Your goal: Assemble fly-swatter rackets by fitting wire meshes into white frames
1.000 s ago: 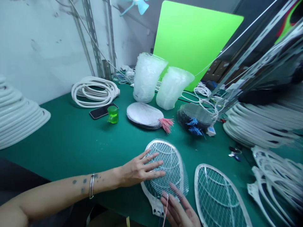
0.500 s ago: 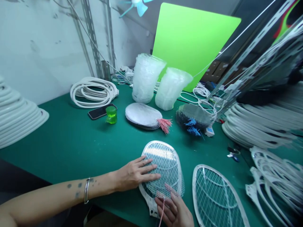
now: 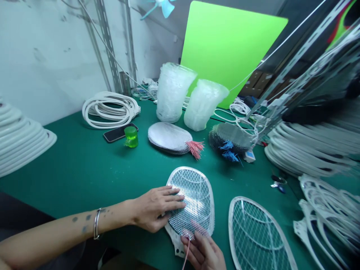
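As a mesh sheet (image 3: pixel 194 197) lies over an oval white racket frame (image 3: pixel 210 210), flat on the green mat (image 3: pixel 70 168) just in front of the person, the left hand (image 3: pixel 156 208) presses on the sheet from the side. Its fingers lie extended and close together, gripping nothing; that flat pressure seems meant to stop the mesh from sliding. The right hand (image 3: pixel 204 253) sits at the frame's lower end, its fingertips (image 3: pixel 191 234) drawn narrowly together at the mesh, and a pink wire (image 3: pixel 185 255) drops from them. The pinch looks like a way to control that one spot, though the fingers hide exactly what they hold.

Just to the right lies a second frame (image 3: pixel 255 236), with its own mesh in place, and more frames (image 3: pixel 317 213) are piled beyond it within easy reach. Farther up the mat, a mesh stack (image 3: pixel 168 137) trails pink wires (image 3: pixel 195 148), and a darker stack (image 3: pixel 230 137) shows blue ones (image 3: pixel 230 152), so the supplies seem sorted by colour. Behind them stand two tall nested stacks of clear plastic (image 3: pixel 171 93) (image 3: pixel 206 105). To their left are a phone (image 3: pixel 118 133), a small green cup (image 3: pixel 131 137) whose contents are hard to tell, and a coil of white strips (image 3: pixel 109 110).
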Motion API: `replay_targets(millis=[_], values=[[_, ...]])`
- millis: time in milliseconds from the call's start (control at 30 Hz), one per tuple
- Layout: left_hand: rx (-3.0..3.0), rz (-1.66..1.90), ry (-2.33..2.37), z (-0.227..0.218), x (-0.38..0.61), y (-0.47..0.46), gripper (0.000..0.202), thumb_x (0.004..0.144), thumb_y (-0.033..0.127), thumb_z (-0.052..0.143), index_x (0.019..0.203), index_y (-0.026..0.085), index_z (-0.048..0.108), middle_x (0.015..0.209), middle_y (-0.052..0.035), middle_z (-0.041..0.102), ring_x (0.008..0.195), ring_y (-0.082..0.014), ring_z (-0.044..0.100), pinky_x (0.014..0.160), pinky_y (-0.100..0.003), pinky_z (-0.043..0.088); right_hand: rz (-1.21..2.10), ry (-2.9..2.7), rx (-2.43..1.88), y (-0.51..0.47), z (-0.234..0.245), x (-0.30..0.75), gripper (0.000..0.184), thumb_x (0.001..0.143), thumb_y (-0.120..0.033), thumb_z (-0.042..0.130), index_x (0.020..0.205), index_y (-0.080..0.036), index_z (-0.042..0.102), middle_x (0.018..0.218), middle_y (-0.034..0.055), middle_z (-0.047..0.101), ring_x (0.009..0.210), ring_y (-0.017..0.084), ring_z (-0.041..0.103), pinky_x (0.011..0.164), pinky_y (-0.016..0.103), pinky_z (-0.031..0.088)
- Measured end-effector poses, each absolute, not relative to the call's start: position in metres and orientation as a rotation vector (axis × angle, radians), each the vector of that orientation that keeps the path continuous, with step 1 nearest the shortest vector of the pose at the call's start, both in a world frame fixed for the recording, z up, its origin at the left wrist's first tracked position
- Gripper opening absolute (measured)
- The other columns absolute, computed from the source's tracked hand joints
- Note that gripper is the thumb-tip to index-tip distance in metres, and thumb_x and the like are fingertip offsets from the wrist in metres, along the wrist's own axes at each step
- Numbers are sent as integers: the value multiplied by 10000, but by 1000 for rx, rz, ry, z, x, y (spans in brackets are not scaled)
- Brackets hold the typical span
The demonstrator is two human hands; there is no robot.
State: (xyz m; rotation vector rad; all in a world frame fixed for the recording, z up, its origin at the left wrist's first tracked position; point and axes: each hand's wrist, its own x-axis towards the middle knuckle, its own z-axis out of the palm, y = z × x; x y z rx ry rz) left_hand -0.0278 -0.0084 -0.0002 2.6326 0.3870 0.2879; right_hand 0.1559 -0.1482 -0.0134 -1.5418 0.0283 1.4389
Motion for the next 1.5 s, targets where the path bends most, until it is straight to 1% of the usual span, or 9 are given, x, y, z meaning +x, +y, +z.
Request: replay_targets(millis=[100,200,433,867,1033,1267,1367,1433,1500], values=[[2448,193,396,20,-28,4,668,801,185,553,1443,282,396,1492,14,416,1382,-227,380,1152,-381,333,1444,36,-1539,-148,-16,157,575,467,-486,881,878,-159,647,744,84,731,875,330,715,757,371,584],[2316,271,599,25,-8,17,475,883,240,489,1352,308,509,1445,20,484,1323,-217,467,1089,-376,411,1461,45,-1538,-148,-19,156,632,486,-519,865,960,-163,649,767,80,737,891,329,713,766,366,586],[2529,159,758,-21,63,28,648,980,577,209,1505,205,279,1585,-82,179,1466,-328,90,1172,-558,117,1459,76,-1502,-146,-25,153,755,445,-511,883,1045,-135,619,812,104,745,886,333,714,709,344,593],[2630,83,915,-25,75,13,725,953,626,203,1513,167,248,1591,-134,131,1464,-369,41,1145,-607,14,1476,-34,-1495,-147,-11,153,728,552,-480,859,1121,-104,606,870,107,746,903,318,712,796,391,589],[2628,54,935,-22,75,9,751,942,650,181,1525,178,204,1602,-102,95,1467,-360,-9,1142,-614,-16,1520,-125,-1476,-149,-6,158,509,637,-425,839,981,-108,637,943,124,750,938,281,708,850,355,571],[2683,75,954,-28,74,8,729,945,648,136,1533,217,174,1607,-66,67,1468,-354,-15,1135,-632,-43,1790,-571,-1694,-178,9,182,502,740,-623,675,861,-137,703,752,89,743,639,167,699,586,234,536],[2718,112,960,-31,74,7,725,947,646,154,1531,218,178,1607,-68,81,1469,-353,2,1137,-629,-42,1438,-1020,-1885,-185,12,196,486,849,-625,534,897,-171,699,667,51,708,533,157,639,529,265,508],[2733,120,953,-33,73,7,730,945,648,157,1529,211,186,1606,-75,86,1468,-355,6,1137,-631,-28,868,-1380,-1947,-175,11,202,418,908,-540,498,1050,-189,674,881,78,741,762,205,694,726,326,546],[2756,124,945,-35,73,7,723,951,631,171,1527,195,195,1604,-87,93,1466,-363,17,1131,-642,-12,392,-1741,-1857,-156,4,205,465,947,-469,457,1265,-150,571,1256,141,638,1176,271,582,1014,417,438]])
